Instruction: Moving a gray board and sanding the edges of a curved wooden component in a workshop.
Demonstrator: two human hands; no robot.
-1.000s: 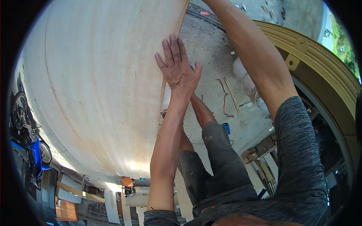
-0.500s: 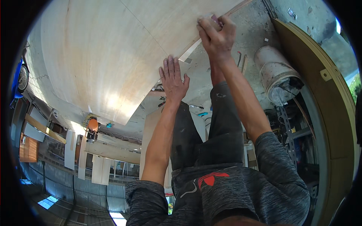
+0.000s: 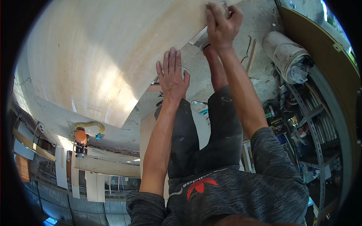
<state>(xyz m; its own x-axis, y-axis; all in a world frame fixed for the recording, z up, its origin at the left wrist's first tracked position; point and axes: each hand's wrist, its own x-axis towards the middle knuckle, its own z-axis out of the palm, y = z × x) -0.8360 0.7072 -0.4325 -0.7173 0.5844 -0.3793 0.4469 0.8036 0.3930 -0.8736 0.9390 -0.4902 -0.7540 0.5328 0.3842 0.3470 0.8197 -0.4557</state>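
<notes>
Two hands, one wooden panel; one bucket, one yellow hose

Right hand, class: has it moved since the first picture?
Yes, back closer to the bucket: the right hand, first out of view past it, is now at the edge of the panel.

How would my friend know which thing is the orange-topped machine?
Find the huge pale board filling the upper left, then its lowest edge. Below that edge is a machine beside a ridged yellow hose. Its rounded orange top sets it apart from the flat pale strips below.
</notes>
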